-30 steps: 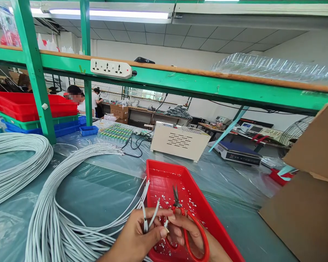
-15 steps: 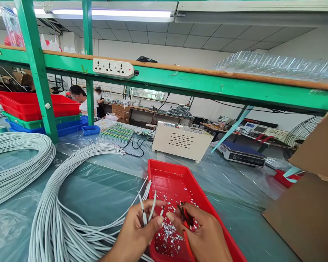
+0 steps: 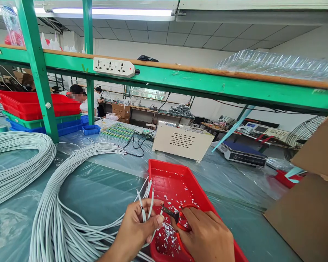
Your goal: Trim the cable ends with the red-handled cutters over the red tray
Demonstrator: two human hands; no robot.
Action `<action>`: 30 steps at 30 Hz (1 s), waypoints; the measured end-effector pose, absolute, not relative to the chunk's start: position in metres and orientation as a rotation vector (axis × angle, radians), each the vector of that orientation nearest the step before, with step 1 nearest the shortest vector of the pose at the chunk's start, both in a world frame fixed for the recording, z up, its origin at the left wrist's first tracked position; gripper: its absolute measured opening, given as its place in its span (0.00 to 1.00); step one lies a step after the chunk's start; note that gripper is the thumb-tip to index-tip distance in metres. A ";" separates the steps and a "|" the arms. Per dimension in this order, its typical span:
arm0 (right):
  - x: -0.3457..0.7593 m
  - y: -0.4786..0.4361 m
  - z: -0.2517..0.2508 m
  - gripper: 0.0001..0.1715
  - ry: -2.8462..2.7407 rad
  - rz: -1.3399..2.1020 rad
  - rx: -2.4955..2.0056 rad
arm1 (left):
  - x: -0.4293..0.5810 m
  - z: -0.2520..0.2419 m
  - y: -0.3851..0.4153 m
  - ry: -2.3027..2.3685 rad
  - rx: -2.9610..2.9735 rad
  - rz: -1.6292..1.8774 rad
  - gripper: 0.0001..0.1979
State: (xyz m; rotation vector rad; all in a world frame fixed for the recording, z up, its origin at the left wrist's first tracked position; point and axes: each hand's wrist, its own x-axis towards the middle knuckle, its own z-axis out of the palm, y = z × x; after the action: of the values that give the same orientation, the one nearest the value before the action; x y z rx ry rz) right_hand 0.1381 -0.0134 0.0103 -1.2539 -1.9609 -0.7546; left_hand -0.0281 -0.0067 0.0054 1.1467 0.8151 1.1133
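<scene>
My left hand (image 3: 136,229) is closed around several white cables (image 3: 152,201), whose stripped ends point upward between the fingers. In my right hand (image 3: 207,233) is a pair of wire cutters (image 3: 171,212) with orange-red handles. The dark jaws are at the end of one cable by my left thumb and fingertips; I cannot tell whether they are closed on it. Both hands are over the near part of a red tray (image 3: 205,203), where small silvery scraps (image 3: 168,233) are scattered. The held cables run toward a thick cable bundle (image 3: 54,203) on the left.
Another cable coil (image 3: 47,156) lies far left, near stacked red, green and blue trays (image 3: 38,105). Behind the red tray stands a beige box-shaped device (image 3: 183,142). A scale (image 3: 237,153) and cardboard box (image 3: 297,214) are right. A green shelf beam (image 3: 180,78) crosses above.
My right hand has turned and swung the cutters' jaws leftward to the cable end at my left fingertips. My left hand stays nearly in place, still gripping the cables.
</scene>
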 end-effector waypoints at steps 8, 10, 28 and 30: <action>0.137 -0.013 0.008 0.21 -1.979 -0.760 -1.253 | -0.027 0.006 -0.007 0.831 1.129 1.119 0.21; 0.137 -0.014 0.008 0.21 -1.996 -0.752 -1.262 | -0.027 0.005 -0.007 0.834 1.129 1.122 0.22; 0.144 -0.011 0.008 0.15 -1.970 -0.534 -0.984 | -0.029 0.003 -0.006 0.847 1.132 1.089 0.22; 0.141 -0.013 0.008 0.14 -1.926 -0.150 -1.117 | -0.028 0.001 -0.006 0.908 1.135 1.067 0.19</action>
State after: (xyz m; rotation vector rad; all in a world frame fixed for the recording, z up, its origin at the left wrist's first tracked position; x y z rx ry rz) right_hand 0.1415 -0.0131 0.0077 -1.1167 -1.9257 -0.1504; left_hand -0.0278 -0.0061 0.0005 1.1354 0.9082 1.0673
